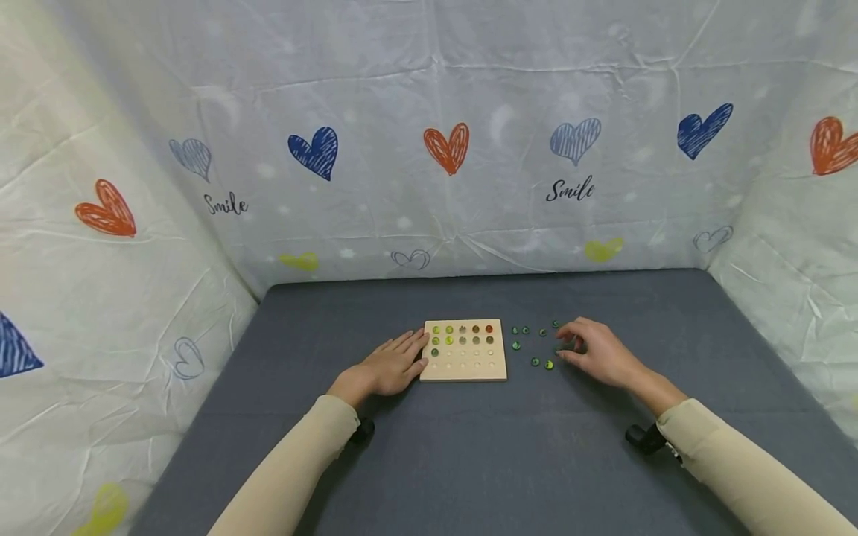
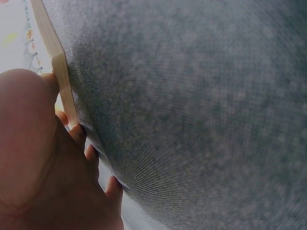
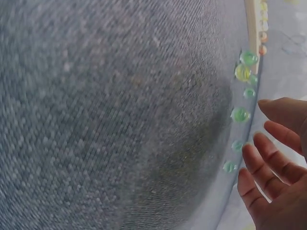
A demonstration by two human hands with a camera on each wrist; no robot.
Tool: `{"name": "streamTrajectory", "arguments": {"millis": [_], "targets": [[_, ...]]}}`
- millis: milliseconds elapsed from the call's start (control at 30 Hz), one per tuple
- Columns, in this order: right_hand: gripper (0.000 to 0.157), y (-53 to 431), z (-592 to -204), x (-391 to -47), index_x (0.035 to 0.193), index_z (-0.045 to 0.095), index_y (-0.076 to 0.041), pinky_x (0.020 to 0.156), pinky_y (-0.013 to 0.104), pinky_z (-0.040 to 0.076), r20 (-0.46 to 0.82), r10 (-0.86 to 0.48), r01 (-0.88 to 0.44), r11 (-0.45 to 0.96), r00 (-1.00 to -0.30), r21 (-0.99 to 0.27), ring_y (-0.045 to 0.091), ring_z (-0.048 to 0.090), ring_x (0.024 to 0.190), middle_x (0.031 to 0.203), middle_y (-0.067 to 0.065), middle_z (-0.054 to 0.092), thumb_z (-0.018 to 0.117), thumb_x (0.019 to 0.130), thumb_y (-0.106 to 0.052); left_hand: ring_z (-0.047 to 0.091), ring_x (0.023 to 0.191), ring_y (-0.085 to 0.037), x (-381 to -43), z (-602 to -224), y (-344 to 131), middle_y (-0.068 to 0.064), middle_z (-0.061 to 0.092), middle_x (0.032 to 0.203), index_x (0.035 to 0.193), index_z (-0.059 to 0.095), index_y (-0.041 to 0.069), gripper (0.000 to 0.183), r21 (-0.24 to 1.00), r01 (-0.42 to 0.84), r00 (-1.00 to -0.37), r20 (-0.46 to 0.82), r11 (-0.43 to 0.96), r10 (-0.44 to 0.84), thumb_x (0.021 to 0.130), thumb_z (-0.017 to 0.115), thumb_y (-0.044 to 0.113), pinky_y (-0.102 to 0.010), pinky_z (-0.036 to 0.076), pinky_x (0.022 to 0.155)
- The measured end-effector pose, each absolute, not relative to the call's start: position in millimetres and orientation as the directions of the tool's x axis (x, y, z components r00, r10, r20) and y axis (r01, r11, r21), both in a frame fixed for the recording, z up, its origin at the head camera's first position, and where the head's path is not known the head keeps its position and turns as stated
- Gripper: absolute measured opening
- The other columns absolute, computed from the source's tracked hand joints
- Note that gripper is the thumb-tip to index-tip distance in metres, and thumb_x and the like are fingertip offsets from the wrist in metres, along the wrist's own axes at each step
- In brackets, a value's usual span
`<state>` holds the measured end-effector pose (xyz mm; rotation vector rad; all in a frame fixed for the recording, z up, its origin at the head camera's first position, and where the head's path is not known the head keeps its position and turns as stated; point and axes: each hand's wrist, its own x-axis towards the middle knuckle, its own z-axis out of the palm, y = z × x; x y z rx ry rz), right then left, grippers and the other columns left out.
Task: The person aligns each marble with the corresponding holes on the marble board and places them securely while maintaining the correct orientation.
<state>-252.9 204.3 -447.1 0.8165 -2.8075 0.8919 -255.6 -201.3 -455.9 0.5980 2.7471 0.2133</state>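
Note:
A pale wooden board [image 1: 469,374] with rows of round hollows lies on the dark cloth. Glass marbles [image 1: 462,340] in yellow-green, clear, red and dark green fill its two far rows, and one dark green marble [image 1: 435,353] sits at the left of the third. My left hand [image 1: 392,366] rests flat at the board's left edge, fingers extended onto it. To the right of the board, my right hand [image 1: 599,353] hovers over loose green marbles [image 1: 535,362], thumb and fingers apart. A green marble [image 3: 240,115] shows near the thumb tip in the right wrist view.
A dark grey cloth [image 1: 429,461] covers the table. White curtains [image 1: 375,89] printed with hearts hang behind and on both sides. The loose marbles lie scattered between the board and my right hand, including a yellow-green marble [image 1: 549,365] nearest me.

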Motion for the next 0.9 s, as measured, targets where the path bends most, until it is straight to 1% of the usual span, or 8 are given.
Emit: {"name": "streamTrajectory", "arguments": {"millis": [100,267,333,500,700,800,900], "targets": [[0.028,206.1,-448.9,-254.6,0.118,0.07,0.001,0.07,0.034,0.05,0.223,-0.463,-0.506,0.684,-0.858,-0.526,0.013,0.056,0.081,0.107,0.011,0.067,0.077,0.092,-0.007,0.008,0.158,-0.029,-253.3,-452.0,-200.0,-0.007,0.009,0.172,0.166,0.012,0.013,0.063,0.231,0.378,-0.858,-0.276,0.896,0.433,0.113,0.029,0.043,-0.054,0.011,0.126],[0.031,208.0,-450.4,-256.2,0.121,0.069,0.003,0.071,0.035,0.05,0.186,-0.457,-0.475,0.673,-0.87,-0.567,0.015,0.058,0.083,0.112,0.015,0.068,0.076,0.093,-0.007,0.008,0.158,-0.03,-251.1,-448.2,-198.0,-0.008,0.009,0.172,0.166,0.013,0.012,0.063,0.225,0.372,-0.861,-0.278,0.9,0.426,0.113,0.03,0.042,-0.053,0.011,0.126],[0.032,208.8,-451.5,-257.5,0.122,0.068,0.003,0.071,0.036,0.051,0.17,-0.453,-0.46,0.669,-0.875,-0.584,0.016,0.06,0.084,0.114,0.016,0.068,0.076,0.093,-0.008,0.007,0.159,-0.027,-253.1,-452.0,-199.0,-0.005,0.008,0.173,0.166,0.011,0.015,0.064,0.213,0.371,-0.863,-0.28,0.904,0.42,0.113,0.028,0.044,-0.052,0.01,0.127],[0.033,210.7,-454.2,-259.9,0.123,0.067,0.002,0.072,0.036,0.053,0.112,-0.443,-0.407,0.657,-0.89,-0.634,0.02,0.063,0.089,0.116,0.017,0.069,0.075,0.095,-0.011,0.007,0.159,-0.028,-254.2,-454.9,-199.7,-0.004,0.008,0.173,0.166,0.011,0.015,0.064,0.223,0.375,-0.86,-0.278,0.9,0.427,0.113,0.028,0.045,-0.053,0.01,0.126],[0.029,210.6,-455.7,-263.7,0.12,0.069,0.002,0.071,0.035,0.053,0.05,-0.426,-0.338,0.636,-0.903,-0.693,0.023,0.065,0.091,0.107,0.014,0.069,0.074,0.096,-0.013,0.009,0.158,-0.032,-249.3,-446.6,-197.4,-0.01,0.01,0.172,0.166,0.014,0.009,0.062,0.244,0.382,-0.853,-0.278,0.891,0.442,0.113,0.03,0.039,-0.055,0.011,0.126],[0.026,210.4,-455.9,-266.3,0.118,0.07,0.002,0.07,0.035,0.052,0.043,-0.427,-0.333,0.632,-0.903,-0.7,0.021,0.062,0.087,0.101,0.01,0.068,0.074,0.095,-0.012,0.008,0.158,-0.031,-249.9,-447.7,-198.2,-0.009,0.009,0.172,0.166,0.013,0.011,0.062,0.241,0.383,-0.854,-0.277,0.892,0.441,0.113,0.028,0.04,-0.054,0.011,0.126],[0.025,209.9,-455.9,-268.0,0.116,0.07,0.003,0.069,0.035,0.05,0.049,-0.431,-0.34,0.631,-0.901,-0.698,0.019,0.06,0.083,0.097,0.008,0.067,0.074,0.095,-0.01,0.009,0.158,-0.032,-249.6,-445.2,-197.9,-0.01,0.01,0.172,0.166,0.014,0.01,0.062,0.244,0.383,-0.854,-0.275,0.891,0.442,0.113,0.03,0.039,-0.054,0.011,0.126]]}}
